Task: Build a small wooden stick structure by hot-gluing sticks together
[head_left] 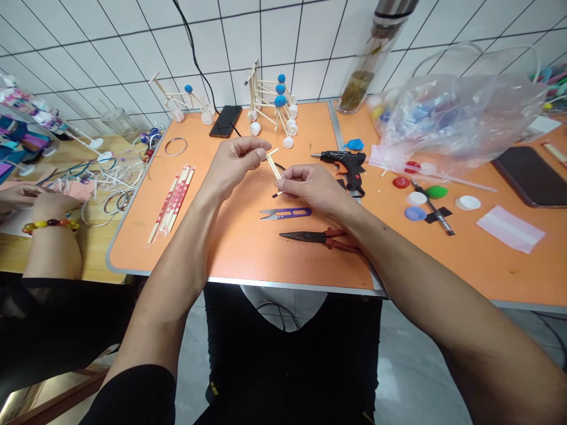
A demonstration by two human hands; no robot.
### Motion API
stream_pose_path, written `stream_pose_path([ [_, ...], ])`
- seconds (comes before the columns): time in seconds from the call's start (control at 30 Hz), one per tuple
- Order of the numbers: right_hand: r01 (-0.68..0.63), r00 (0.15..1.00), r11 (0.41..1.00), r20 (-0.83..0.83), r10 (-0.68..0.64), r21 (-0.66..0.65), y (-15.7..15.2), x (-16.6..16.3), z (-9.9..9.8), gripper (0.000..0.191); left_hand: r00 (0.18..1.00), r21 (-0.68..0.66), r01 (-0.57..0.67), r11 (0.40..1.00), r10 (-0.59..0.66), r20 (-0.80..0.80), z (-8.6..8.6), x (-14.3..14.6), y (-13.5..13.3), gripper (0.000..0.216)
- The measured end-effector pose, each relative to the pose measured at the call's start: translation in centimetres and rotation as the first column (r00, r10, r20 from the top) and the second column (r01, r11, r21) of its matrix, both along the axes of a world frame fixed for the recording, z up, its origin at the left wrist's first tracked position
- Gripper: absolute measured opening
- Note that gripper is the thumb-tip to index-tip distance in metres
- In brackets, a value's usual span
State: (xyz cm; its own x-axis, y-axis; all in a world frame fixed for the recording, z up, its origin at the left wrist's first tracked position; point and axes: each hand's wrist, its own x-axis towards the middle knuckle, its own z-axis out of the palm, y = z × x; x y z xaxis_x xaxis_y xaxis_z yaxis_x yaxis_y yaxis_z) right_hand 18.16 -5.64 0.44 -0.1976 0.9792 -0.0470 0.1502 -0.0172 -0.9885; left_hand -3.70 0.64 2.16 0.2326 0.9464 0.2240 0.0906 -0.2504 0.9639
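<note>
Above the orange table, my right hand (312,184) pinches pale wooden sticks (274,167) that are joined at an angle. My left hand (237,162) is closed at their upper end, thumb and forefinger on a short crosspiece. Just below my hands lie purple thread snips (287,213) and red-handled pliers (319,237). A black glue gun (345,164) rests beyond my right hand. Paper-wrapped chopsticks (172,205) lie left of my left forearm.
Stick models with blue caps (280,101) stand near the tiled wall beside a phone (225,121). A tall tea bottle (363,71), plastic bag (452,124), bottle caps (415,212) and another phone (534,175) occupy the right. At left, another person's braceleted arm (53,248) rests on a wooden table.
</note>
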Motion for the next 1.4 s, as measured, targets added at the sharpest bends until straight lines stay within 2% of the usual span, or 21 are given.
stream_pose_path([
  [0.2, 0.007, 1.000, 1.000, 0.009, -0.007, 0.009, 0.08, 0.03, -0.20, 0.021, 1.000, -0.052, -0.028, 0.998, 0.028, 0.003, 0.60, 0.39, -0.71, 0.014],
  [0.43, 0.004, 1.000, 1.000, 0.022, -0.005, 0.026, 0.17, 0.12, -0.26, 0.020, 1.000, -0.059, -0.021, 0.998, 0.021, -0.002, 0.45, 0.42, -0.61, 0.019],
  [1.17, 0.008, 1.000, 0.999, 0.022, -0.009, 0.038, 0.11, 0.27, -0.17, 0.023, 0.998, -0.090, -0.044, 0.995, 0.048, 0.045, 0.26, 0.48, -0.50, 0.017],
  [1.4, 0.007, 1.000, 0.999, 0.017, -0.007, 0.033, 0.36, 0.27, -0.35, 0.018, 0.998, -0.059, -0.009, 0.998, 0.012, 0.058, 0.24, 0.38, -0.53, 0.014],
])
